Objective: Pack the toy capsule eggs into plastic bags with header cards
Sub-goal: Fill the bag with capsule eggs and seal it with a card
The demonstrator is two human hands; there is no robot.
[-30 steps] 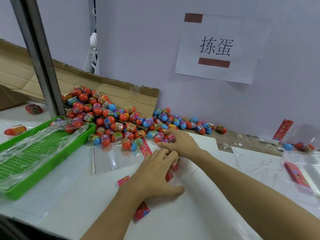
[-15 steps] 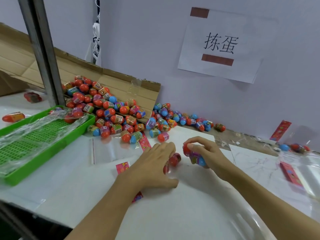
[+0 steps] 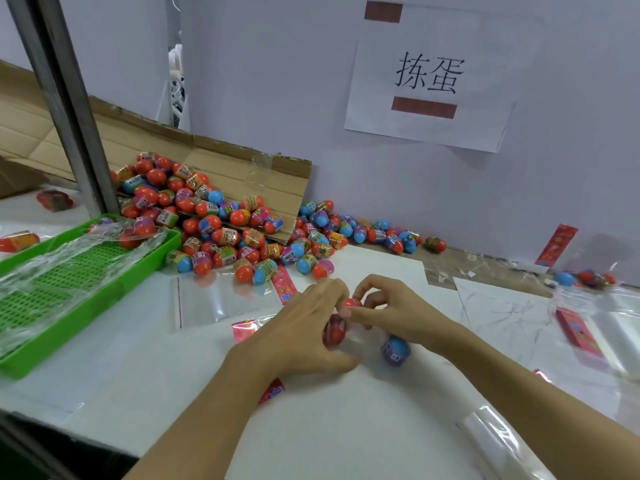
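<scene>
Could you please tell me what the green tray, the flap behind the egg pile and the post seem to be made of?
Green tray: probably moulded plastic, uniform bright colour with a gridded, perforated floor. Flap: brown corrugated cardboard, matt, with fold creases and clear tape. Post: apparently metal, grey with a dull streaked sheen.

We are at a packing bench in a small workshop or factory, not a home. A heap of eggs (image 3: pixel 221 220) spills from a flattened carton (image 3: pixel 242 168) at centre left onto a white table (image 3: pixel 346 427), with a green tray (image 3: pixel 86 289) at left and clear bags (image 3: pixel 225 299) and red cards (image 3: pixel 576 332) strewn across the middle and right. At upper right a paper sign (image 3: pixel 429 77) with two Chinese characters is taped to the plain partition (image 3: pixel 259 81), marking the station.
</scene>
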